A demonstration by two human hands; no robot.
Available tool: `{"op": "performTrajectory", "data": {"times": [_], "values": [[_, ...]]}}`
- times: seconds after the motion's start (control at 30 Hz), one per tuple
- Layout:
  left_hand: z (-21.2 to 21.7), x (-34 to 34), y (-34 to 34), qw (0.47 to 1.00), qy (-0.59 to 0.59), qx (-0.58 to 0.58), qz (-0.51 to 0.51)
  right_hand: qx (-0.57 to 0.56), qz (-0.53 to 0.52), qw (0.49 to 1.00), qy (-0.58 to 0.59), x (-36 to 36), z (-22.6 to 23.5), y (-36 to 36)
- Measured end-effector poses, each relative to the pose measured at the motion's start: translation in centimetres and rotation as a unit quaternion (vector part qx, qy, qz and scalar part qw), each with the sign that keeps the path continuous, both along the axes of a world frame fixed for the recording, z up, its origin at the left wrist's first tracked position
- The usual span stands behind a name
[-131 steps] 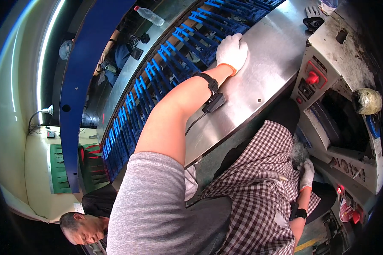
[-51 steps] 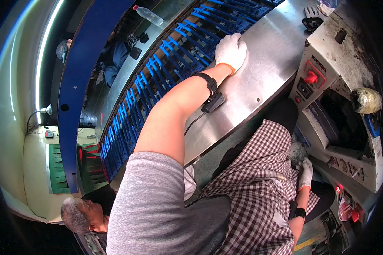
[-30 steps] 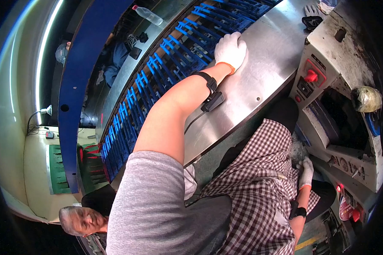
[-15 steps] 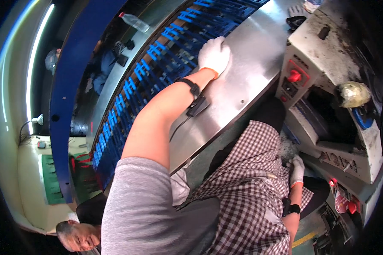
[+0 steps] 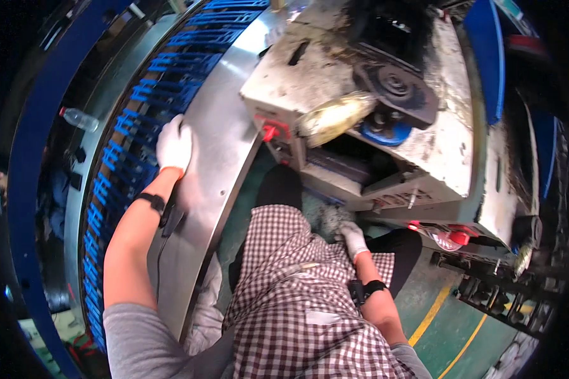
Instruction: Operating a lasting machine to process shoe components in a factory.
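My left hand, in a white glove, lies flat on the curved steel rim of a large round machine, next to rows of blue parts. A black band with a cable sits on that wrist. My right hand, also gloved, is low beside my checked apron, fingers curled against a wad of grey material under the dirty white machine housing. Whether it grips the wad is unclear.
A red knob sticks out of the housing's corner. A yellowish lamp and a black pulley sit on the housing. A plastic bottle lies inside the ring. Yellow floor lines run at lower right.
The view has swung right and down, so the white housing now fills the upper middle. My left hand stays on the steel rim. The person at lower left is out of view.
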State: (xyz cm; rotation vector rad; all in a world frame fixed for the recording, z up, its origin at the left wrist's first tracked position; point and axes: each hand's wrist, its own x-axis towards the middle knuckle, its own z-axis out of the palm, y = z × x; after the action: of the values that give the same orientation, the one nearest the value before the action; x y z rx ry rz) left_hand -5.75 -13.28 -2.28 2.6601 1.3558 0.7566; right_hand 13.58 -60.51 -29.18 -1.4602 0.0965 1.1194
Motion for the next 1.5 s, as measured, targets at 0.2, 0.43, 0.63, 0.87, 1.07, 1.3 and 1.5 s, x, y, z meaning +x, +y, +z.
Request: {"op": "performTrajectory", "data": {"times": [0.2, 0.43, 0.63, 0.87, 1.07, 1.3, 1.5], "values": [[0.1, 0.4, -0.7, 1.000, 0.018, -0.016, 0.013, -0.023, 0.012, 1.000, -0.010, 0.0, -0.4, -0.5], [0.4, -0.2, -0.6, 0.999, 0.025, -0.017, 0.026, -0.034, 0.017, 0.999, 0.005, -0.3, 0.6, 0.3], [0.3, 0.2, -0.8, 1.000, 0.003, -0.013, 0.023, -0.016, 0.013, 1.000, -0.008, -0.2, -0.8, -0.3], [0.4, -0.2, -0.9, 0.999, 0.004, -0.012, 0.041, -0.018, 0.005, 1.000, 0.005, -0.2, -1.7, -0.4], [0.3, -0.2, -1.0, 0.999, 0.007, -0.007, 0.042, -0.016, 0.010, 1.000, 0.002, -0.1, -1.6, -0.4], [0.3, -0.2, -1.0, 0.999, 0.013, -0.001, 0.040, -0.016, 0.002, 1.000, 0.009, -0.2, -1.3, -0.2], [0.2, -0.3, -0.9, 0.999, 0.011, -0.001, 0.036, -0.016, 0.000, 1.000, 0.019, -0.2, -0.9, -0.3]]}}
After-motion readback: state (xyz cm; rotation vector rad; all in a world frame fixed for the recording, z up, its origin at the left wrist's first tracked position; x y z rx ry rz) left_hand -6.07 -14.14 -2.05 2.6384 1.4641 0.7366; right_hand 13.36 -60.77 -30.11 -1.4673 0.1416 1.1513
